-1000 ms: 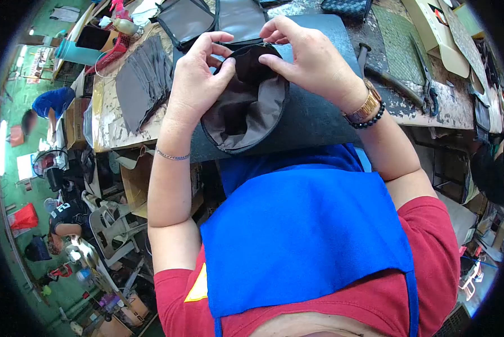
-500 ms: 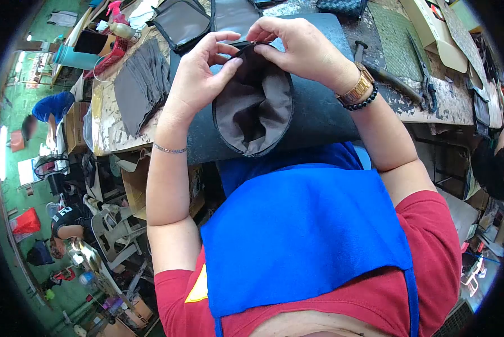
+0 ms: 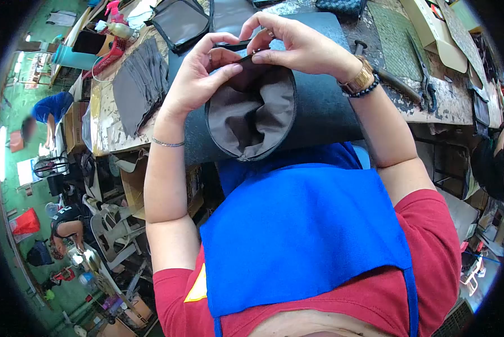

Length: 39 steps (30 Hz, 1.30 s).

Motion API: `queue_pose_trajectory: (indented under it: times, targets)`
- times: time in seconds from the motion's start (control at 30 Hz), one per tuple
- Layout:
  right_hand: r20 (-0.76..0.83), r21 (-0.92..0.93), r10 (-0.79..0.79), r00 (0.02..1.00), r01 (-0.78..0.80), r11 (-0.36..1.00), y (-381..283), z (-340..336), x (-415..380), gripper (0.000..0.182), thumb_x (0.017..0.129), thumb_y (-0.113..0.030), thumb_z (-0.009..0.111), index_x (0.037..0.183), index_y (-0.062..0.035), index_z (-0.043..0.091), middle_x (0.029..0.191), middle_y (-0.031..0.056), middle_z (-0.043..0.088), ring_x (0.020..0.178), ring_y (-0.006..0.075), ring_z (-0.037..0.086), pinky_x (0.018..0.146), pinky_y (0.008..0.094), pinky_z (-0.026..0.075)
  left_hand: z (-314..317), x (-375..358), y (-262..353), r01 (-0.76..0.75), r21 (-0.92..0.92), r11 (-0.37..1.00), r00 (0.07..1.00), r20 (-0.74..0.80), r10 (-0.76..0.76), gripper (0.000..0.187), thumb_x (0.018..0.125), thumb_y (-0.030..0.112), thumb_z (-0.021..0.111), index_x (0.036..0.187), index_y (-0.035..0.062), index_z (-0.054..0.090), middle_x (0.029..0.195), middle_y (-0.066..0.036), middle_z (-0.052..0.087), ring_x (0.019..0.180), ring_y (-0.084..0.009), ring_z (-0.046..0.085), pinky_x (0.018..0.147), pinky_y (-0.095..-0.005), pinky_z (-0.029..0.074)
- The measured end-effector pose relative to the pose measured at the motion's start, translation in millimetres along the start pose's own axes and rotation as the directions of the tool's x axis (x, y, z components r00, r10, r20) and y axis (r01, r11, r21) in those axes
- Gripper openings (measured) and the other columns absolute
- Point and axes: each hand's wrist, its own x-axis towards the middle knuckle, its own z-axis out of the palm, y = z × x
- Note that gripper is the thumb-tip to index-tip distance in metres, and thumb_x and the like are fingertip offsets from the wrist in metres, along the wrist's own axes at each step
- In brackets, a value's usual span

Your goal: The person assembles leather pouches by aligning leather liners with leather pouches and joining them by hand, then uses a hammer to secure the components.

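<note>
A fabric pouch (image 3: pixel 224 109) with a grey-brown lining and a dark edge faces me, its round mouth open. At its top edge, my left hand (image 3: pixel 207 73) pinches the rim between thumb and curled fingers. My right hand (image 3: pixel 297 48) grips the same rim just to the right, thumb in front and index finger arched above. The two hands nearly touch. What lies between the fingertips is too small to make out. Beneath the pouch is a black board (image 3: pixel 325 112), which reaches over the table's front edge.
Left of the board lies a stack of grey-brown fabric pieces (image 3: pixel 142 84). A hammer (image 3: pixel 395 84) and large scissors (image 3: pixel 426 84) rest to the right, by a green mat (image 3: pixel 395 36). Black-edged panels (image 3: pixel 182 22) lie behind. Two people work far left, near a chair (image 3: pixel 114 230).
The pouch mouth has widened slightly and shifted a little left and down. My right fingers have moved slightly down and left along the rim, and the index finger is more arched.
</note>
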Motion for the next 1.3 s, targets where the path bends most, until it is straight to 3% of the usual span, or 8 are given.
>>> queue_pose_trajectory:
  times: [0.17,0.27,0.37,0.4,0.47,0.77,0.9,1.3]
  targets:
    - [0.048,0.144,0.041,0.998,-0.048,0.988,17.3,7.3,3.7,0.031,0.086,-0.009,0.070,0.113,-0.0077,0.054,0.093,0.0098,0.069,0.093,0.0221,0.068,0.081,0.0338,0.052,-9.8,-1.0,-14.6,0.072,-0.127,0.989,0.997,0.018,-0.070,0.041,0.088,0.002,0.070,0.124,0.0085,0.052,0.099,-0.002,0.065,0.091,-0.0070,0.061,0.080,-0.0224,0.050]
    - [-0.028,-0.150,0.053,0.998,-0.057,0.987,-4.2,15.3,4.4,0.031,0.083,-0.006,0.070,0.110,-0.0078,0.054,0.096,0.0111,0.068,0.094,0.0257,0.067,0.081,0.0342,0.051,-3.0,2.7,-12.2,0.016,0.140,0.990,0.996,-0.087,-0.004,0.037,0.085,0.005,0.071,0.118,0.0084,0.054,0.092,-0.003,0.067,0.081,-0.0082,0.063,0.073,-0.0231,0.051]
    - [-0.118,-0.480,-0.225,0.967,0.143,0.866,-11.5,28.0,2.6,0.030,0.081,-0.006,0.071,0.106,-0.0074,0.055,0.091,0.0112,0.068,0.091,0.0277,0.069,0.077,0.0372,0.054,19.2,-1.0,13.8,0.029,0.601,0.799,0.959,-0.242,0.148,0.033,0.083,0.006,0.070,0.113,0.0078,0.056,0.083,-0.005,0.069,0.069,-0.0114,0.065,0.065,-0.0250,0.052]
    - [-0.151,-0.369,-0.168,0.974,0.102,0.924,-10.2,27.2,3.5,0.029,0.082,-0.008,0.072,0.105,-0.0070,0.055,0.092,0.0112,0.068,0.092,0.0273,0.069,0.078,0.0373,0.054,24.7,-3.2,17.6,0.015,0.674,0.738,0.936,-0.269,0.227,0.029,0.083,0.007,0.070,0.110,0.0074,0.058,0.079,-0.007,0.070,0.064,-0.0146,0.066,0.062,-0.0265,0.052]
    - [-0.193,-0.128,-0.042,0.980,0.017,0.992,-5.1,24.2,2.7,0.027,0.083,-0.011,0.073,0.104,-0.0062,0.057,0.093,0.0111,0.069,0.094,0.0265,0.069,0.081,0.0374,0.054,22.4,-3.8,10.2,-0.011,0.542,0.840,0.914,-0.336,0.229,0.027,0.084,0.008,0.070,0.108,0.0076,0.058,0.082,-0.008,0.071,0.066,-0.0135,0.066,0.062,-0.0262,0.052]
    - [-0.236,-0.124,0.010,0.972,-0.040,0.992,-6.2,18.4,-11.4,0.029,0.088,-0.021,0.073,0.111,-0.0046,0.063,0.104,0.0108,0.070,0.097,0.0226,0.068,0.086,0.0347,0.053,2.1,-27.2,-1.4,0.036,0.067,0.997,0.939,-0.344,-0.011,0.027,0.094,0.004,0.065,0.120,0.0007,0.060,0.101,-0.006,0.071,0.089,-0.0059,0.062,0.080,-0.0200,0.049]
    - [-0.221,-0.115,-0.002,0.975,-0.024,0.993,-8.9,18.1,-11.2,0.030,0.089,-0.019,0.072,0.114,-0.0035,0.064,0.107,0.0108,0.071,0.097,0.0214,0.068,0.086,0.0340,0.054,2.2,-32.0,1.5,0.100,0.098,0.990,0.938,-0.341,-0.061,0.028,0.095,0.004,0.064,0.123,-0.0010,0.059,0.111,-0.009,0.069,0.100,-0.0102,0.064,0.090,-0.0240,0.050]
    - [-0.157,-0.181,-0.024,0.987,-0.005,0.984,-14.2,20.7,4.0,0.014,0.089,-0.010,0.068,0.102,-0.0064,0.066,0.095,0.0109,0.073,0.089,0.0230,0.072,0.078,0.0337,0.057,8.2,-21.6,8.2,0.189,0.246,0.951,0.956,-0.266,-0.121,0.023,0.097,0.018,0.066,0.105,-0.0021,0.072,0.090,0.001,0.070,0.083,-0.0042,0.060,0.076,-0.0209,0.049]
